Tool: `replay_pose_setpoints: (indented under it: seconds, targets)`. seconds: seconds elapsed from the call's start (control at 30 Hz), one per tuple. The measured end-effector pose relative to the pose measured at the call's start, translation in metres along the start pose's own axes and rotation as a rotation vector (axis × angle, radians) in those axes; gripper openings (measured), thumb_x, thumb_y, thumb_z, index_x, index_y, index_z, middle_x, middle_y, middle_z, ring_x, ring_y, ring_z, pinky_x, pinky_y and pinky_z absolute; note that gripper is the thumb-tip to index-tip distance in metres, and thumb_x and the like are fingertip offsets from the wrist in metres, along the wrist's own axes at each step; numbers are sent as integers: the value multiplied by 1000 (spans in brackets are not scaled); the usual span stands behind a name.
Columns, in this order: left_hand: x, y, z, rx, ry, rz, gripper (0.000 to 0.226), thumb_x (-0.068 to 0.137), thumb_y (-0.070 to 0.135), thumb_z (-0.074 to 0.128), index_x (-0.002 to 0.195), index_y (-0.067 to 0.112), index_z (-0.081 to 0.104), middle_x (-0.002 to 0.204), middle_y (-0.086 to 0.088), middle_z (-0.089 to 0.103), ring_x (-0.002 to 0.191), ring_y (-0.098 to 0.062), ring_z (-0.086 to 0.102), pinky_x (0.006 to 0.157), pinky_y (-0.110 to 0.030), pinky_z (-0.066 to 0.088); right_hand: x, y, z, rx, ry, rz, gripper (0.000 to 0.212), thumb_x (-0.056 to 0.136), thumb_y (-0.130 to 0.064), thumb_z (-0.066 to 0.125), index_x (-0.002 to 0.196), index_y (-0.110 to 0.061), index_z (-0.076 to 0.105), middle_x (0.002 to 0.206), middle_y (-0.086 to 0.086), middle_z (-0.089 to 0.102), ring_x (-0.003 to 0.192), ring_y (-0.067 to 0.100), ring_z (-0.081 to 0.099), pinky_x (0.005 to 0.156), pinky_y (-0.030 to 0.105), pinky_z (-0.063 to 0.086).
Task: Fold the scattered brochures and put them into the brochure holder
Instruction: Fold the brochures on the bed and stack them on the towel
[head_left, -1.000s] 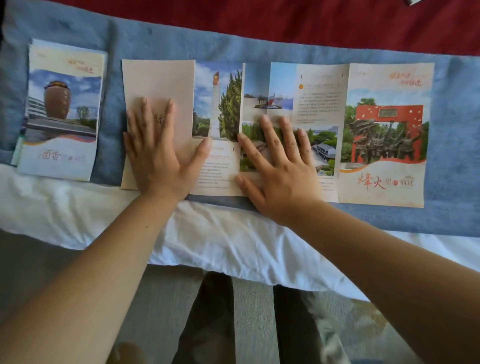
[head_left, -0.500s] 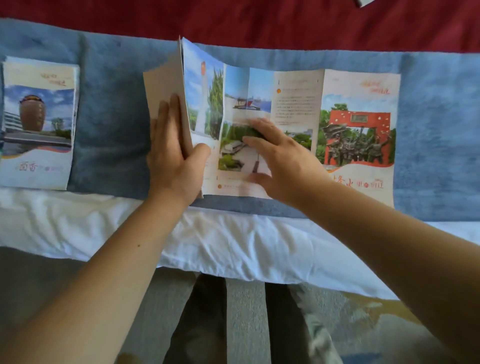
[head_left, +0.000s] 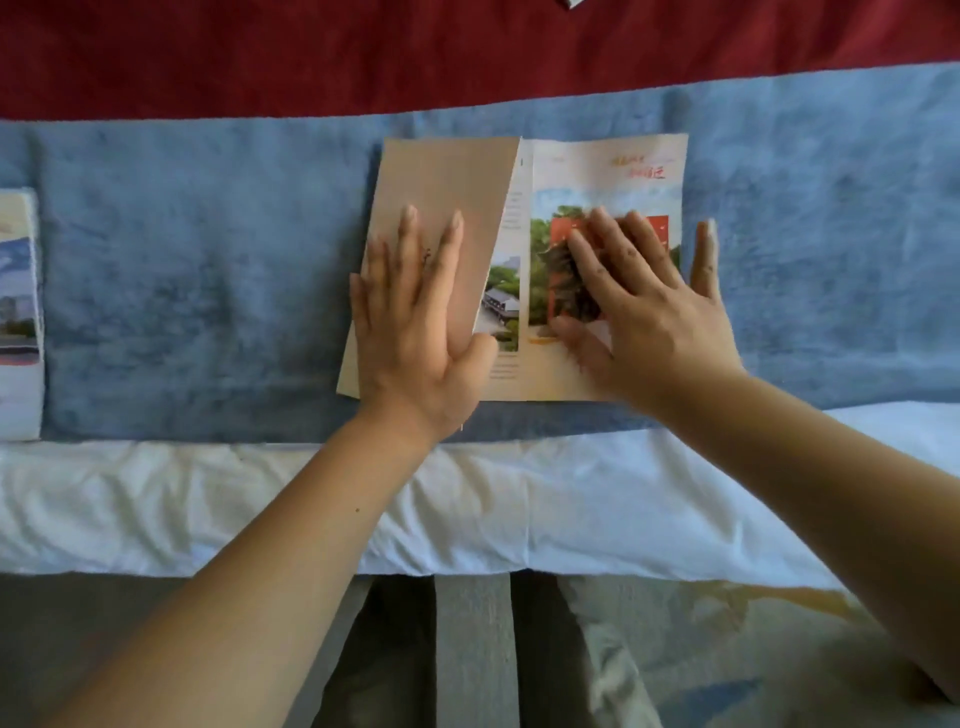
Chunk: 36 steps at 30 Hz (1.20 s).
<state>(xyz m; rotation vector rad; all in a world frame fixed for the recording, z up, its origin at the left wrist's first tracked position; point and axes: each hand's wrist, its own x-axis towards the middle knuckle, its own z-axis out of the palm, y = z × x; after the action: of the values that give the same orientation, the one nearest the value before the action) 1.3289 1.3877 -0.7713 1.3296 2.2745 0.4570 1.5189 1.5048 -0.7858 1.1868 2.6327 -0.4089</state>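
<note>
Neither grip is closed. The left hand (head_left: 415, 332) lies flat, fingers slightly spread, pressing the tan panel (head_left: 447, 176) down. The right hand (head_left: 644, 312) lies flat too, fingers fanned over the cover panel (head_left: 649, 171) with the red gate picture, its little finger off the paper's right edge.

The brochure (head_left: 506, 312) is partly folded and sits on a blue towel (head_left: 208, 286) spread across the bed, near the front edge. The tan panel sits skewed, its free edge running at a slant across the printed strip beside it. To my eye it wants squaring first: slide it until top and bottom edges line up with the layer below, and only then run a palm along the fold. The towel is soft, so I'd expect a crease to need firm pressure and the layers to creep.

Another folded brochure (head_left: 18, 312) lies well apart at the far left, half out of view. A white sheet (head_left: 260, 499) hangs in front and a red cover (head_left: 363, 52) lies behind. No brochure holder shows anywhere. Nothing crowds the hands.
</note>
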Motion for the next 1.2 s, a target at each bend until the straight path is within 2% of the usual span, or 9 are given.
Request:
replay_pose_setpoints:
  seconds: [0.03,0.1,0.23,0.33,0.53,0.63,0.73,0.87,1.2]
  targets:
    - [1,-1,5,49,1,11,96,74,43,48,164,32,14,172,-4,0,158,-34,-4,124,-59,1,-3,0,5,-49,29,59,74,98,-73,16,164,-41,1,173,4,-7,159,29,-8,125,58,-10]
    - [3,-3,16,137,15,15,94,77,47,50,163,32,15,172,-5,1,157,-38,-4,124,-61,1,-7,3,15,-38,71,145,72,97,-78,15,161,-49,-3,172,9,-13,158,32,-11,124,58,-10]
    - [3,-5,37,334,33,-1,84,88,65,40,163,34,17,172,-7,1,157,-40,-4,124,-61,0,-6,5,35,-5,206,124,72,101,-73,21,164,-41,5,172,14,-3,159,33,-2,125,59,0]
    - [3,1,48,450,59,-32,82,93,67,37,164,32,13,172,-10,2,156,-42,-2,123,-63,3,-6,7,43,5,271,114,72,102,-71,24,164,-38,10,172,16,3,159,35,2,125,60,2]
    - [17,22,55,354,81,-112,71,97,66,24,162,39,16,172,-4,4,156,-43,0,122,-64,8,-4,12,48,30,360,88,70,102,-69,29,164,-37,18,171,18,9,158,35,6,126,58,2]
    - [24,34,63,357,81,-167,68,98,65,23,161,43,10,172,-1,-1,154,-47,-2,119,-68,6,-3,12,51,37,378,82,70,102,-69,32,163,-37,20,170,18,12,158,36,8,126,59,4]
    - [23,36,71,397,91,-175,70,98,63,23,162,41,5,172,-4,-5,154,-50,-5,118,-70,5,-3,13,51,33,360,89,71,101,-69,32,163,-37,19,171,18,10,158,36,6,125,60,5]
    - [25,35,72,383,118,-162,73,97,67,22,163,38,8,172,-7,-1,153,-52,-3,117,-73,6,-3,12,48,19,304,99,72,101,-71,29,164,-39,13,171,17,3,159,35,1,125,61,4]
    - [23,29,65,290,104,-114,88,89,82,28,163,37,10,172,-5,5,154,-49,1,119,-68,10,-4,8,39,0,241,87,72,102,-69,22,165,-35,10,171,18,1,158,35,-1,126,57,0]
